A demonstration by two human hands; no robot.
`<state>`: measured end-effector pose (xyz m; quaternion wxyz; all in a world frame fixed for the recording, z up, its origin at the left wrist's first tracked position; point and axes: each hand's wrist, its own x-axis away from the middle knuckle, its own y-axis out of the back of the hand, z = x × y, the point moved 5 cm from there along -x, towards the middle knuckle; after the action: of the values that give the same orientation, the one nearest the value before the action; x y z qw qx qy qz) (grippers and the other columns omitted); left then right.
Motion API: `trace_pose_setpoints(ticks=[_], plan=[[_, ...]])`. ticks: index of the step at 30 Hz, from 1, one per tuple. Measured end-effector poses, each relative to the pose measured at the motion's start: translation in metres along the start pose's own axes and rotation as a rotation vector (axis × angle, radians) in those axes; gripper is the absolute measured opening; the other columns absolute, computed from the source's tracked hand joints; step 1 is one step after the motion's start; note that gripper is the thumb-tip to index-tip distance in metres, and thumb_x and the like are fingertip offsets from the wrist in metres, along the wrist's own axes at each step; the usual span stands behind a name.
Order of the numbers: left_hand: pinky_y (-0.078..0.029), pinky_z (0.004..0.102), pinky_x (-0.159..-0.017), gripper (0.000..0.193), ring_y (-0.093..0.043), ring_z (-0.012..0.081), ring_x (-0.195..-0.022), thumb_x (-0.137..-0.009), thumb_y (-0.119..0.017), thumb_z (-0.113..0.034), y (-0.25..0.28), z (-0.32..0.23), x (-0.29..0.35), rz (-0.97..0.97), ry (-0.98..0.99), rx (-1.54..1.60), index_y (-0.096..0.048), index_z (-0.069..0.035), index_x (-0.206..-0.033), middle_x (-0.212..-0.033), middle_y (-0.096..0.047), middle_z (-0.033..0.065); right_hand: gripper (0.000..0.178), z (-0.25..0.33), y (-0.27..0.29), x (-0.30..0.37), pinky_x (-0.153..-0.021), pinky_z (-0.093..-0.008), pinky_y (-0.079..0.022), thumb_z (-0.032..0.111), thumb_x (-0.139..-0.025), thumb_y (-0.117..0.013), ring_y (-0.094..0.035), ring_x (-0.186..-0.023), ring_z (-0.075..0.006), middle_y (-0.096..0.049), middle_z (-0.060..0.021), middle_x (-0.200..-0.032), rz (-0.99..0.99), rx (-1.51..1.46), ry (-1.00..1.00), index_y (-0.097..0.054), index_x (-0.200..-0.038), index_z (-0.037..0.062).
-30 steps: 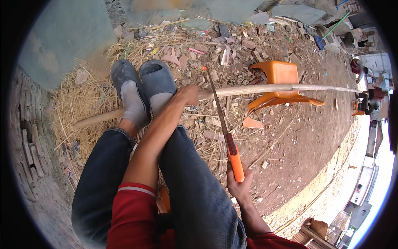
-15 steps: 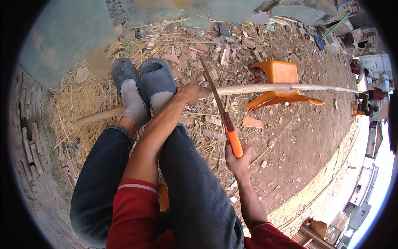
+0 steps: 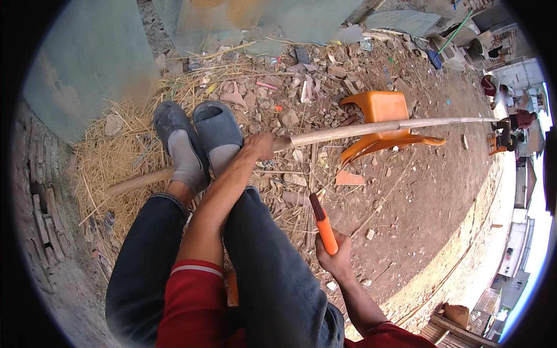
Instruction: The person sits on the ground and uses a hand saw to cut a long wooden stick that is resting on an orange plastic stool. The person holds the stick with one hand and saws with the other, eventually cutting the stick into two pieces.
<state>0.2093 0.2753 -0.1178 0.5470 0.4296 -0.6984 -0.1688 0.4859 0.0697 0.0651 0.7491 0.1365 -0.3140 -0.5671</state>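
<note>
A long wooden pole [image 3: 342, 133] runs from the straw at left, beneath my grey slip-on shoes [image 3: 219, 124], and across an orange plastic chair lying on its side [image 3: 387, 108]. Beside the right shoe, my left hand [image 3: 259, 146] is closed around the pole. Just right of its fingers, the pole's surface turns from brown to paler wood. My right hand [image 3: 336, 252] grips a handsaw by its orange handle [image 3: 326, 233], below the pole and apart from it. Only a short dark base of the blade shows; the rest cannot be made out.
Straw [image 3: 125, 156] and broken rubble [image 3: 290, 118] cover the ground around my feet. A rough wall [image 3: 43, 214] stands at left, with grey-green panels [image 3: 87, 75] at the far left. Two people [image 3: 519, 122] are at the far right, near the pole's far end.
My right hand with the handsaw has dropped slightly, away from the pole. The blade, which crossed the pole before, no longer shows over it. My left hand keeps its hold.
</note>
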Motion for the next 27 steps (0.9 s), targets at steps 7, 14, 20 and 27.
trace_pose_setpoints(ticks=[7,14,20,27], plan=[[-0.057,0.0429,-0.099,0.039,-0.072,0.0326,-0.115,-0.078,-0.075,-0.013,0.009,0.003,0.006,0.033,-0.009,0.009,-0.077,0.0,-0.114,-0.12,-0.076,0.0185,0.02,-0.006,-0.032,-0.06,-0.054,-0.0347,-0.046,0.013,-0.092,-0.067,-0.056,-0.053,-0.0173,-0.059,-0.0113,-0.063,-0.07,-0.176,-0.08,-0.065,-0.082,-0.0032],[-0.057,0.0437,-0.098,0.035,-0.073,0.0321,-0.113,-0.079,-0.074,-0.012,-0.004,-0.004,0.003,-0.015,-0.026,-0.029,-0.078,-0.003,-0.113,-0.117,-0.076,0.0189,0.018,-0.012,0.001,0.024,-0.056,-0.0346,-0.049,0.01,-0.09,-0.069,-0.058,-0.054,-0.0161,-0.06,-0.0079,-0.061,-0.024,-0.115,-0.123,-0.064,-0.077,-0.0015],[-0.057,0.0421,-0.101,0.039,-0.072,0.032,-0.117,-0.078,-0.075,-0.013,0.001,-0.003,0.001,0.042,-0.052,-0.057,-0.078,-0.004,-0.115,-0.122,-0.074,0.02,0.025,0.001,-0.04,-0.121,-0.054,-0.0368,-0.043,0.015,-0.091,-0.065,-0.049,-0.054,-0.0132,-0.054,-0.0067,-0.057,-0.137,-0.186,0.044,-0.059,-0.075,-0.003],[-0.058,0.0408,-0.098,0.035,-0.074,0.0332,-0.111,-0.077,-0.073,-0.013,0.003,-0.006,-0.003,-0.018,-0.076,-0.076,-0.079,-0.001,-0.109,-0.113,-0.077,0.0206,0.02,-0.016,0.014,0.076,-0.054,-0.0322,-0.046,0.011,-0.092,-0.069,-0.055,-0.055,-0.0089,-0.056,-0.0049,-0.058,-0.029,-0.163,-0.212,-0.065,-0.076,-0.001]])
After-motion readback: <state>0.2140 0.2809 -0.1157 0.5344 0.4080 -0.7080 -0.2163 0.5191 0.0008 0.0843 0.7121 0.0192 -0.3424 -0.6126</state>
